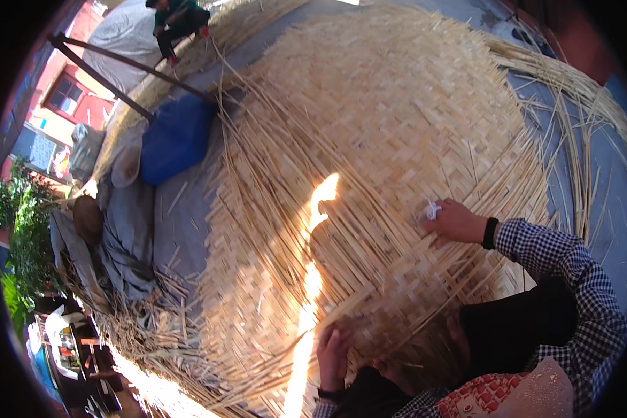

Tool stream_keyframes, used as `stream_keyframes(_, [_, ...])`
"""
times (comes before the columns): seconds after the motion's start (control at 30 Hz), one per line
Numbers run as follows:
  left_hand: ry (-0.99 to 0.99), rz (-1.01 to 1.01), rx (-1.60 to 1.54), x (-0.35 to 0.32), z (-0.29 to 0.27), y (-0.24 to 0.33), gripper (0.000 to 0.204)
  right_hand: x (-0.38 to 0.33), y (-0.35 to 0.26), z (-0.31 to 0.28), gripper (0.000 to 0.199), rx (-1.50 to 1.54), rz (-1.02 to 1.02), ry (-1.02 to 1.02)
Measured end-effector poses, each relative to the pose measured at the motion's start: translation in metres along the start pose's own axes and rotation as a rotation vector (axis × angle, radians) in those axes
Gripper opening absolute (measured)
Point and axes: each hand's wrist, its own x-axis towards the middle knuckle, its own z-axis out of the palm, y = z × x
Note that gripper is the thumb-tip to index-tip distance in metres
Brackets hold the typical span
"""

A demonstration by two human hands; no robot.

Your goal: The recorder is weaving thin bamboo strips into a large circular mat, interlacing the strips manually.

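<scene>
Right hand (460, 221) half-curled over the woven mat (397, 90), white scrap (432, 210) at its fingers; left hand (333, 352) loosely curled, near side; either grip unclear. Mat on grey floor (609, 188), loose strips (359, 247) crossing it.

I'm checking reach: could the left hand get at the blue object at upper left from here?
Probably not: a stretch of woven mat separates the left hand from the blue object.
</scene>
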Motion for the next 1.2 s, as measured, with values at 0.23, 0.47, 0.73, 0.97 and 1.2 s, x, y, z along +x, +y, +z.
stream_keyframes(0.23, [0.176,-0.237,0.260,-0.026,-0.064,0.027,0.040,-0.089,-0.030,-0.062,0.041,0.634,0.266,-0.268])
stream_keyframes(0.47, [-0.177,-0.027,0.580,0.065,0.084,0.074,0.041,-0.114,-0.046,-0.119,0.054,0.649,0.323,-0.065])
stream_keyframes(0.73, [-0.402,-0.046,0.679,0.099,0.208,0.031,0.043,-0.165,-0.090,-0.188,0.069,1.024,0.420,0.627])
stream_keyframes(0.97, [-0.551,0.041,0.758,0.081,0.238,0.069,0.044,-0.258,-0.223,-0.136,0.067,1.285,0.690,0.369])
stream_keyframes(1.2, [-0.681,0.220,0.845,0.034,0.238,0.131,0.045,-0.237,-0.211,-0.165,0.065,1.179,0.661,0.373])
